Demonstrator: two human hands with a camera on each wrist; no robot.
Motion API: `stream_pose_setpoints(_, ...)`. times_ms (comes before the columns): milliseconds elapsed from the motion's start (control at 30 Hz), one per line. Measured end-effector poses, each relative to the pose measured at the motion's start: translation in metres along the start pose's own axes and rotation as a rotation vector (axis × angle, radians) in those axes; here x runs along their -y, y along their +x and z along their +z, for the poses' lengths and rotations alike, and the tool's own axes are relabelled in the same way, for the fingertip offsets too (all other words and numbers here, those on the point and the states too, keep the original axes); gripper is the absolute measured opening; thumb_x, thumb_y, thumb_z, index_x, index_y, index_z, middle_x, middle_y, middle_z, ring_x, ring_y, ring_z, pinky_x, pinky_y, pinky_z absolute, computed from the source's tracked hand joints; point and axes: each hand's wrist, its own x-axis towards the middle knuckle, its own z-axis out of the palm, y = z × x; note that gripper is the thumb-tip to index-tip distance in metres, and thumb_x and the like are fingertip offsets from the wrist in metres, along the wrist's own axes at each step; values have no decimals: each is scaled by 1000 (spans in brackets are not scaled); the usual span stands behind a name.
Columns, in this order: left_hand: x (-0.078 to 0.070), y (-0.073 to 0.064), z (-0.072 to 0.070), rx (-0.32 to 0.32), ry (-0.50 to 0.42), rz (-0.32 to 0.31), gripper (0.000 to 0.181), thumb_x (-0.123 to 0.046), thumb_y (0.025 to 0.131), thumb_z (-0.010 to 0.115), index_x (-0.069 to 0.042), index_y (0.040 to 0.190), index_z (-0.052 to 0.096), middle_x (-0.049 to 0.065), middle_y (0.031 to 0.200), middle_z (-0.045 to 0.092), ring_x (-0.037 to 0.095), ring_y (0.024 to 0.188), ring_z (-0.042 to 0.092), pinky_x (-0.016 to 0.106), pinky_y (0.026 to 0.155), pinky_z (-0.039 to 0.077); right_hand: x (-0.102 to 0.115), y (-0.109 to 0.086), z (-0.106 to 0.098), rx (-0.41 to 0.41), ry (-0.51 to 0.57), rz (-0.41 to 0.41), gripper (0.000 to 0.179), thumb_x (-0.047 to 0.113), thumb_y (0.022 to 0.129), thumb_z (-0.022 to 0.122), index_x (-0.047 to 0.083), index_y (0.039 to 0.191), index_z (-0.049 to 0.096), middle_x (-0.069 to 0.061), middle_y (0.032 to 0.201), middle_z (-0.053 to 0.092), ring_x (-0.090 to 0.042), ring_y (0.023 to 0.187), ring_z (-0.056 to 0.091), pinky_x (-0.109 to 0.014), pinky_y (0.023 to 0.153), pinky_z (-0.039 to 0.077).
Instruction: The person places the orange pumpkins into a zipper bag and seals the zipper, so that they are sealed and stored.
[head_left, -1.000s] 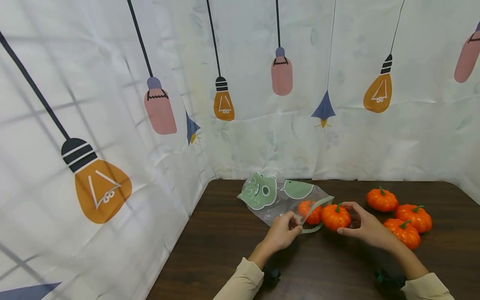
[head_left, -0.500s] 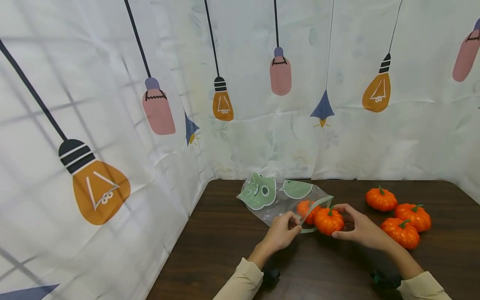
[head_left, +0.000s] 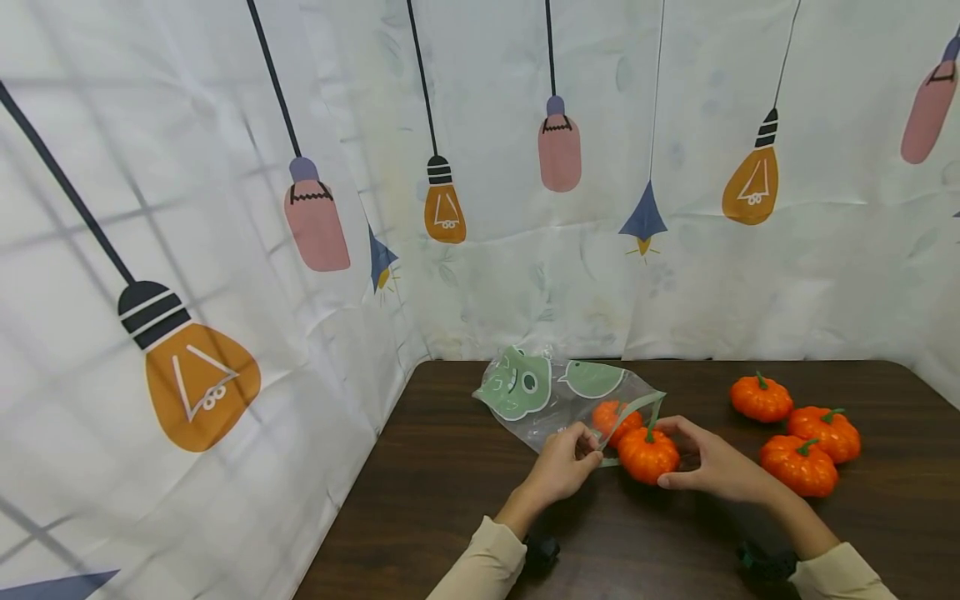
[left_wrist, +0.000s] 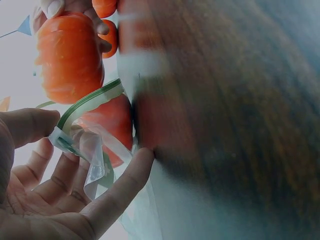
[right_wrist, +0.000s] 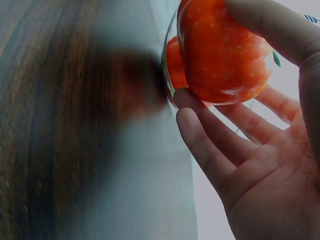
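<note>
A clear plastic bag point(head_left: 551, 417) with a green cartoon print and a green zip edge lies on the table, its mouth toward the right. One small orange pumpkin point(head_left: 613, 419) sits inside, near that mouth. Thumb and fingers of my left hand point(head_left: 564, 460) pinch the bag's edge, as the left wrist view shows with the zip strip point(left_wrist: 92, 102). My right hand point(head_left: 712, 462) grips a second orange pumpkin point(head_left: 648, 457) at the bag's mouth, off the table in both wrist views. Its thumb lies on one side and its fingers on the other.
Three more orange pumpkins point(head_left: 799, 467) with green stems stand together on the right of the dark wooden table point(head_left: 420, 475). A white curtain point(head_left: 495, 292) printed with lamps hangs behind and along the left side.
My right hand has carried its pumpkin to the left and slightly toward me, up against the bag's mouth. My left hand stays in place on the bag's edge.
</note>
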Motion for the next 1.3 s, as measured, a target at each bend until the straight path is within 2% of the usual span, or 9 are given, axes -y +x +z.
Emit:
stream_pose_setpoints(100,0,0,0,1,2,3,8,-12,92,70,-11,93,62,-2,79,65,-6,68,49,14,68,45,0,1,3,4,2,4,74,34,86,82,5,143,44,-20,143,56,-9,121,62,-21,89,54)
stream_pose_setpoints(267,1,0,1,6,2,3,7,-12,93,70,-12,93,62,-3,79,65,-6,69,50,14,69,45,-1,3,6,-6,-13,22,74,36,88,80,5,144,43,-21,143,55,-35,125,62,-25,90,54)
stream_pose_setpoints(333,1,0,1,7,0,5,7,-12,93,70,-12,93,62,-3,80,65,-6,69,50,14,69,45,-2,5,8,-20,-28,30,75,38,88,80,5,144,43,-21,144,54,-41,125,61,-30,91,55)
stream_pose_setpoints(500,2,0,1,11,-6,9,7,-12,93,70,-12,93,62,-2,81,67,-6,69,51,14,69,46,-2,7,13,-64,-53,42,77,40,87,81,6,144,43,-21,143,55,-40,123,62,-42,89,57)
stream_pose_setpoints(700,3,0,2,16,-9,17,7,-11,93,69,-12,94,62,-1,83,68,-6,70,51,14,69,46,0,9,17,-91,-33,38,74,37,86,82,7,143,44,-22,142,56,-34,116,65,-29,82,57)
stream_pose_setpoints(800,2,0,1,16,-6,20,7,-11,93,69,-12,94,62,-1,83,68,-7,70,51,14,69,46,0,10,18,-101,-40,19,74,35,86,82,5,142,44,-24,142,55,-33,113,66,-26,80,56)
stream_pose_setpoints(1067,2,0,2,11,-14,21,9,-10,93,70,-12,93,61,-1,83,67,-6,71,52,14,69,46,-2,15,25,-143,-86,35,77,41,84,83,7,141,46,-22,142,56,-30,110,66,-27,78,56)
stream_pose_setpoints(1300,1,0,2,12,-13,27,9,-10,93,70,-13,93,61,-2,83,65,-6,72,51,14,70,46,-4,19,28,-154,-64,46,78,42,83,84,7,141,46,-23,143,55,-31,111,66,-28,79,57)
